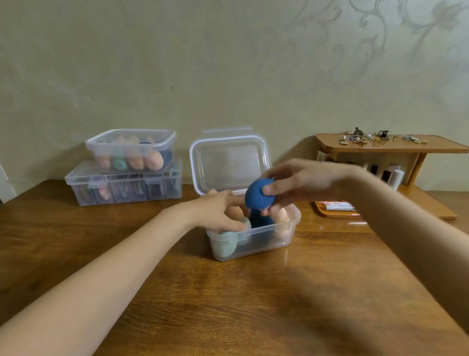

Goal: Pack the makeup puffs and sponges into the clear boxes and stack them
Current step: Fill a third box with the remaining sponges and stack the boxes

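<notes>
Two bare arms, nothing worn

Both forearms are uncovered from the lower frame edge up to the wrists: no sleeve, cuff, watch, bracelet or ring shows on either. The left hand (219,211) and right hand (298,182) are bare, ungloved. The arms look slim and smooth, with no marks visible. The right hand and wrist are motion-blurred, so its nails and finer detail cannot be made out.

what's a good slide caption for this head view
Right hand holds a blue sponge over the open clear box while left hand reaches inside.
</notes>
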